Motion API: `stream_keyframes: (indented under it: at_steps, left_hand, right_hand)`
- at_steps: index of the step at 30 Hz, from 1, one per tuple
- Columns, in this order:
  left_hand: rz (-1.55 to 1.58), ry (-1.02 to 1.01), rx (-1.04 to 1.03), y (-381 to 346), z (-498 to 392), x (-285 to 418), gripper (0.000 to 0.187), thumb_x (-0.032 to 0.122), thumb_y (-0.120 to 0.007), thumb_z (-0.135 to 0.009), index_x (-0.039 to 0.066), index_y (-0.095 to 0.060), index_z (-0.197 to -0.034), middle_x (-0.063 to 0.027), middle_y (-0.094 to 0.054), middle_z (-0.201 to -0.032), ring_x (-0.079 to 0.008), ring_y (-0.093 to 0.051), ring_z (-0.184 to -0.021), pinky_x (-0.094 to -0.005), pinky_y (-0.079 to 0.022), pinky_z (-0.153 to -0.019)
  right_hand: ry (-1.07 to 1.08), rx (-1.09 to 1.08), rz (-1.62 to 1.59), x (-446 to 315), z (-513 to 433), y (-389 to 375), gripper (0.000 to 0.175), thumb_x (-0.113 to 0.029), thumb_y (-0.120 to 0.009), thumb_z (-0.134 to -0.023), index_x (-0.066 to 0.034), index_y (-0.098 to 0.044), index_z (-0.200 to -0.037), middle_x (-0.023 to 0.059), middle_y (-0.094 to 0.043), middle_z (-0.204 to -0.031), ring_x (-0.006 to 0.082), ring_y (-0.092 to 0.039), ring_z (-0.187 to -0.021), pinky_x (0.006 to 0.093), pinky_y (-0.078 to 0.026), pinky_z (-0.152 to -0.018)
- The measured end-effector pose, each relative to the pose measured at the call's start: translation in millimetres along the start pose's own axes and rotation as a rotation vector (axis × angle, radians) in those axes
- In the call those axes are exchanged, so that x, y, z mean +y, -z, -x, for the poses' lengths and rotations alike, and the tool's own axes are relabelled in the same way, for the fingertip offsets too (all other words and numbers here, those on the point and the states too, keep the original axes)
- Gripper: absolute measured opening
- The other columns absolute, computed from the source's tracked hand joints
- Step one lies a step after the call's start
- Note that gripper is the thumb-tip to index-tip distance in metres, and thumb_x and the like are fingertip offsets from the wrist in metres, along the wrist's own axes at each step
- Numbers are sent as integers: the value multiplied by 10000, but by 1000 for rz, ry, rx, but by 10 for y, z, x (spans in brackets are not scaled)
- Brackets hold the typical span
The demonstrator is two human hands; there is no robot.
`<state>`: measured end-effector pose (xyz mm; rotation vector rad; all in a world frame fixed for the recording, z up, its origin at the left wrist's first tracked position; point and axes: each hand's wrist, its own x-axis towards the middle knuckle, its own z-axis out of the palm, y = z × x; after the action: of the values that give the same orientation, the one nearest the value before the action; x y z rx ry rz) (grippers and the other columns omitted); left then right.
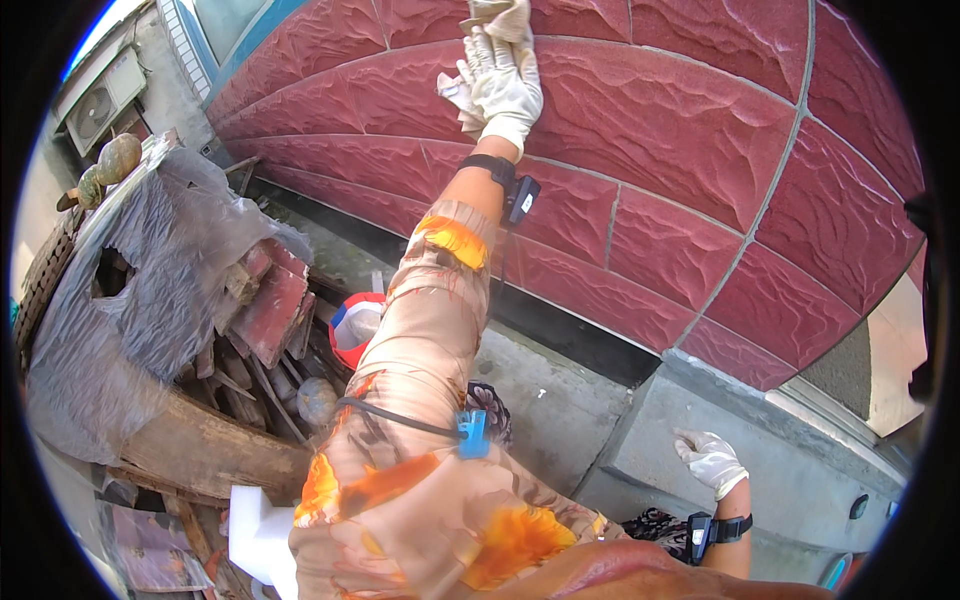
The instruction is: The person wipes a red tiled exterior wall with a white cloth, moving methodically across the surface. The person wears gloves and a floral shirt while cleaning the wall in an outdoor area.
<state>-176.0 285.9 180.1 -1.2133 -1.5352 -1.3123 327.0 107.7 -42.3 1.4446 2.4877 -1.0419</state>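
My left hand (504,86), in a white glove, is stretched up against the wall of dark red stone-textured tiles (660,127). A beige cloth (510,19) lies under its fingers and palm, pressed to the wall, and another part of cloth shows at the hand's left side. My right hand (709,457), also in a white glove, hangs low at the right over the grey concrete ledge (780,465). Its fingers are loosely curved, and no object shows in it. Each wrist wears a black strap with a small device.
At the left, broken boards (274,300) and grey plastic sheeting (172,247) are heaped, with pumpkins (118,159) on top. A red, white and blue container (356,330) stands near the wall's foot. White foam (259,532) lies below. A concrete step (555,390) runs along the wall.
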Motion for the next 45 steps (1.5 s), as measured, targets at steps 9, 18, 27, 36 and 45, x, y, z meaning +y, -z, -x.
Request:
stream_keyframes:
  at_steps: [9, 18, 27, 36, 45]
  left_hand:
    - [60, 587, -78, 329, -137, -247, 706, 573, -204, -1014, 152, -125, -1576, -160, -141, -1629, -325, -162, -1498, -521, -191, -1162]
    - [133, 316, -60, 32, 220, 624, 657, 496, -229, -1037, 91, -226, -1553, -212, -145, -1614, -391, -112, -1492, -556, -75, -1181]
    - [240, -306, 10, -256, 534, 1787, 591, 423, -433, -976, 44, -474, -1427, -258, -312, -1538, -477, -201, -1441, -656, 2, -1143]
    - [33, -750, -85, -397, 876, 2724, 486, 419, -486, -961, 205, -538, -1394, -127, -361, -1552, -389, -234, -1462, -678, 14, -1139]
    - [-107, -1075, -219, -250, 1251, 1908, 398, 470, -585, -882, 383, -602, -1270, 37, -451, -1501, -251, -320, -1448, -647, -71, -1161]
  right_hand:
    - [3, 6, -21, 33, -60, -34, 432, -303, -575, -915, -68, -620, -1276, 249, -660, -1115, 378, -636, -1059, 394, -490, -910]
    - [121, 62, -3, 95, 83, -42, 437, -292, -561, -920, -26, -617, -1262, 240, -678, -1038, 367, -656, -981, 393, -499, -866]
    - [153, 85, -20, 74, 179, -50, 443, -309, -561, -919, -44, -612, -1271, 217, -682, -1086, 366, -639, -1034, 409, -486, -925]
    - [147, 68, -21, 39, 247, -50, 422, -288, -571, -921, -53, -614, -1269, 218, -680, -1092, 368, -637, -1041, 411, -492, -915]
    - [160, 50, 13, 67, 187, -90, 444, -292, -571, -925, -42, -600, -1291, 223, -647, -1183, 361, -625, -1085, 397, -487, -933]
